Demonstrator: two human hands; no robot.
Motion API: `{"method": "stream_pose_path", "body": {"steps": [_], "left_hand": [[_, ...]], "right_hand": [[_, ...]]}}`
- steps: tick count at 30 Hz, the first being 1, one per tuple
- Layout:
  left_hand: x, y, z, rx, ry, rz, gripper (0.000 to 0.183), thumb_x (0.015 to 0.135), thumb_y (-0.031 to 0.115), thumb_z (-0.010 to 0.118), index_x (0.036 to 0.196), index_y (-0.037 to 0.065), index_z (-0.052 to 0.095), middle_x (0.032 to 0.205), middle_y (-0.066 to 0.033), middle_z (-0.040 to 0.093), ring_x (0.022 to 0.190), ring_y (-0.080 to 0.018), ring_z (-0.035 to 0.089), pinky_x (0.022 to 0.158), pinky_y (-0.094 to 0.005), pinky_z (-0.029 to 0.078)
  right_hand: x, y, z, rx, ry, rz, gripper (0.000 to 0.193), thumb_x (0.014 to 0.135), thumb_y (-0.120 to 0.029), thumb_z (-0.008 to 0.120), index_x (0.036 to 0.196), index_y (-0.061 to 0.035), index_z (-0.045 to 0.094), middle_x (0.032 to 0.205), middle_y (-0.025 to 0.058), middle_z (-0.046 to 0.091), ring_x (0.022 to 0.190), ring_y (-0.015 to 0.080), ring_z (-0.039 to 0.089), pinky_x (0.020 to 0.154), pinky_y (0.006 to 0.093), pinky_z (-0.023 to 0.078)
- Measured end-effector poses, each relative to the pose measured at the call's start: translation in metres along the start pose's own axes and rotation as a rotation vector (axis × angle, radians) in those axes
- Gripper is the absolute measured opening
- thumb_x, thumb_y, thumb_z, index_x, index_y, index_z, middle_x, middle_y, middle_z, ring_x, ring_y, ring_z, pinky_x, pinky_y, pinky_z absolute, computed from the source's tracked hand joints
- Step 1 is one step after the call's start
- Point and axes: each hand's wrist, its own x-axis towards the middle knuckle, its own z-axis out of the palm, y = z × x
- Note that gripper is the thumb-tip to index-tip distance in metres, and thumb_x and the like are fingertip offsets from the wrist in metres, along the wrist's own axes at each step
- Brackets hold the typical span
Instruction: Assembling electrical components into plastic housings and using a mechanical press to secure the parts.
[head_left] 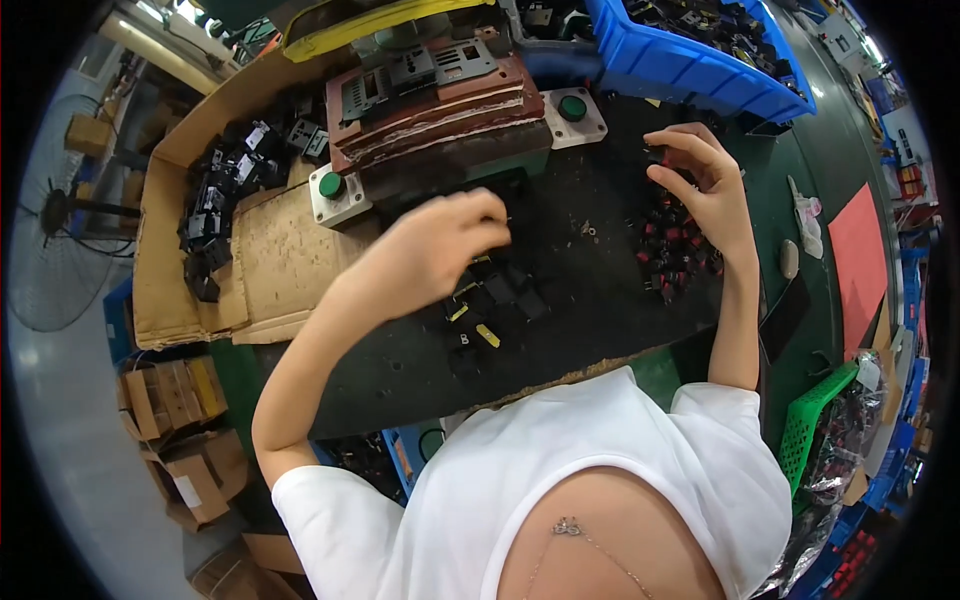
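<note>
"How is the left hand (pixel 440 243)?"

"Its fingers are curled downward; I can't tell whether they hold anything. Flat black plastic pieces (pixel 508 292) lie just beside it, on the near side, with a small yellow oblong piece (pixel 487 335) closer to the body."

"And the right hand (pixel 712 188)?"

"Thumb and fingers bent to a narrow pinch, a small dark part (pixel 656 155) between the tips. Just on its near side lies a loose heap of small black-and-red parts (pixel 675 245)."

"Beyond the hands?"

"A blue plastic bin (pixel 660 75) past the right, a brown layered block (pixel 440 115) past the left."
</note>
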Motion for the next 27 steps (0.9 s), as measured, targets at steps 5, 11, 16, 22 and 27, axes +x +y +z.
{"method": "stream_pose_path", "body": {"steps": [5,11,16,22,27], "left_hand": [[-0.011,0.028,0.019,-0.047,-0.103,-0.156,0.031,0.074,0.013,0.071,0.095,-0.004,0.057,0.088,-0.0126,0.050,0.079,-0.0305,0.055,0.068,-0.0355,0.047],[-0.022,0.029,0.049,0.201,-0.128,-0.184,0.044,0.071,0.020,0.073,0.102,-0.003,0.053,0.093,-0.0125,0.047,0.083,-0.0293,0.052,0.073,-0.0367,0.047],[-0.022,0.029,0.046,0.154,0.001,-0.181,0.038,0.069,0.011,0.073,0.099,-0.002,0.054,0.091,-0.0129,0.050,0.083,-0.0302,0.053,0.072,-0.0358,0.047],[-0.019,0.027,-0.004,-0.088,0.356,-0.199,0.040,0.066,0.000,0.070,0.103,0.000,0.058,0.101,-0.0149,0.057,0.090,-0.0292,0.059,0.079,-0.0314,0.049],[-0.020,-0.013,-0.037,-0.301,0.709,-0.187,0.031,0.075,-0.004,0.067,0.102,-0.002,0.054,0.106,-0.0080,0.060,0.090,-0.0113,0.059,0.076,-0.0244,0.048]], "right_hand": [[0.009,-0.005,0.006,0.001,-0.046,-0.095,0.036,0.075,0.004,0.068,0.110,-0.0003,0.060,0.099,0.0023,0.057,0.086,0.0075,0.055,0.080,0.0214,0.045],[0.014,-0.012,0.014,0.004,-0.026,-0.160,0.045,0.071,0.006,0.070,0.112,-0.0009,0.055,0.095,0.0043,0.063,0.088,0.0092,0.060,0.083,0.0244,0.048],[0.020,-0.025,0.020,-0.049,0.007,-0.216,0.043,0.068,0.006,0.073,0.106,-0.0018,0.055,0.095,0.0049,0.065,0.086,0.0107,0.061,0.081,0.0244,0.049],[0.031,-0.037,0.028,-0.100,0.007,-0.332,0.035,0.069,0.004,0.073,0.099,-0.0008,0.056,0.090,0.0048,0.066,0.080,0.0110,0.063,0.077,0.0237,0.050],[0.066,-0.042,0.041,-0.155,-0.094,-0.399,0.018,0.075,-0.002,0.072,0.084,0.0025,0.057,0.087,0.0066,0.067,0.077,0.0136,0.066,0.071,0.0245,0.052]]}}
